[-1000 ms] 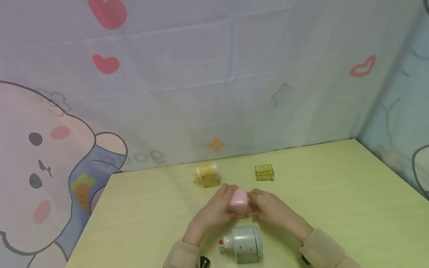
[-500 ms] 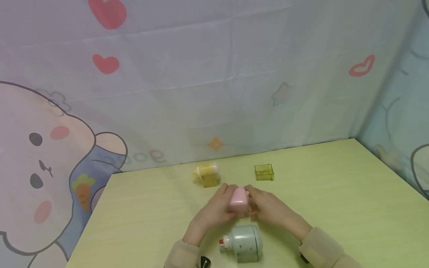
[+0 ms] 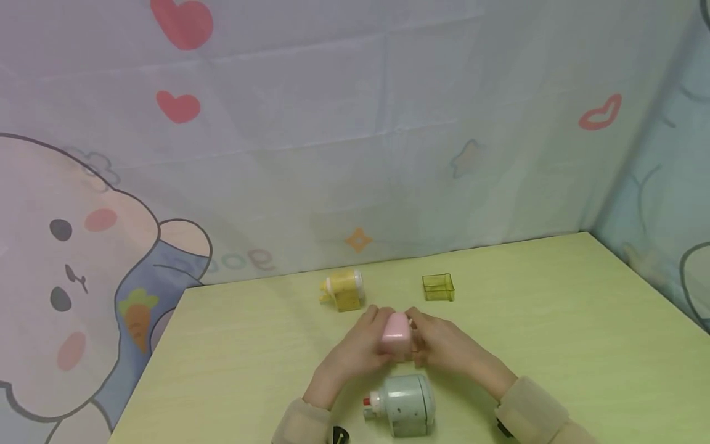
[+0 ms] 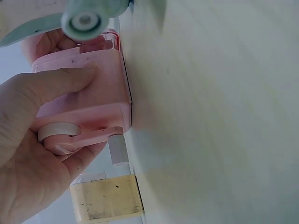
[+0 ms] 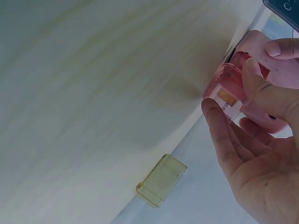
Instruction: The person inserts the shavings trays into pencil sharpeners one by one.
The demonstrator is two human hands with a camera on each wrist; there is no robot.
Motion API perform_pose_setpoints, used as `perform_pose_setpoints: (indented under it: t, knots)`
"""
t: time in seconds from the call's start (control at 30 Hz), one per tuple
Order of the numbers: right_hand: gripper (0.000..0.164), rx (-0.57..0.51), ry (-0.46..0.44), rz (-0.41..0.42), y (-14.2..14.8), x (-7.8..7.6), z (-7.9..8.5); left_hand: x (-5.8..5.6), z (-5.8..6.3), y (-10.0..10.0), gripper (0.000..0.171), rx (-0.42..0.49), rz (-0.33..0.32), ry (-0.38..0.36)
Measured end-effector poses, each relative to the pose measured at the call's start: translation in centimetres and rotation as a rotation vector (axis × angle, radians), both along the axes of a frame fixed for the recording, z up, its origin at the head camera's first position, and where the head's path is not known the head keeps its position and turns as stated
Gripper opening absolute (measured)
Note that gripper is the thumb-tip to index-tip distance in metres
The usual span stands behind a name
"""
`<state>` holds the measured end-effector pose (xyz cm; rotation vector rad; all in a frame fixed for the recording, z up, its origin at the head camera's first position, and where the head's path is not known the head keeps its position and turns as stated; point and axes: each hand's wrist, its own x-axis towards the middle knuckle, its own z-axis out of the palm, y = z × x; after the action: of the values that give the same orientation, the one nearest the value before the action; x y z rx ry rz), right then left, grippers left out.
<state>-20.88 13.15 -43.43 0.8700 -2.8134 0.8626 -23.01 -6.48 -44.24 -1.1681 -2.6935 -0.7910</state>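
Note:
A pink crank pencil sharpener point(image 3: 396, 338) stands on the table between both hands. My left hand point(image 3: 357, 346) grips its body from the left; the thumb lies across the pink side in the left wrist view. Below that thumb shows the crank handle point(image 4: 96, 137) with its pale knob. My right hand point(image 3: 450, 350) pinches a clear pink shavings drawer point(image 5: 227, 95) between thumb and fingers. In the right wrist view the drawer sits at the sharpener's opening, partly outside the body. A small label shows through the clear plastic.
Close in front lies a grey-green sharpener point(image 3: 409, 404) with a red-tipped part pointing left. Farther back is a yellow sharpener point(image 3: 345, 290). A clear yellow drawer point(image 3: 438, 287) rests separately at the back right. A printed cloth point(image 3: 310, 154) hangs behind the table.
The fingers of my right hand have shifted slightly upward and closer along the sharpener's right end. The left hand and the sharpener stay in place.

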Motion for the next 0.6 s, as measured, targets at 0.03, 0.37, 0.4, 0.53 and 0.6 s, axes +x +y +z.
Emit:
perform_pose_setpoints:
  t: [0.03, 0.37, 0.4, 0.53, 0.6]
  knots:
    - [0.060, 0.001, 0.000, 0.000, -0.01, -0.01, 0.00, 0.00, 0.02, -0.02, 0.067, -0.001, 0.001, -0.003]
    - [0.059, 0.012, 0.002, 0.010, -0.02, -0.15, -0.09, 0.06, -0.03, -0.07, 0.066, 0.005, -0.011, 0.022]
    - [0.059, 0.012, 0.003, 0.013, -0.03, -0.15, -0.08, 0.08, -0.01, -0.07, 0.067, 0.004, -0.010, 0.020]
    - [0.058, 0.009, 0.005, 0.020, -0.07, -0.17, -0.01, 0.07, 0.05, -0.04, 0.067, -0.003, -0.006, 0.021]
    - [0.057, 0.007, 0.003, 0.021, -0.09, -0.16, 0.03, 0.05, 0.08, -0.01, 0.067, -0.010, -0.003, 0.018]
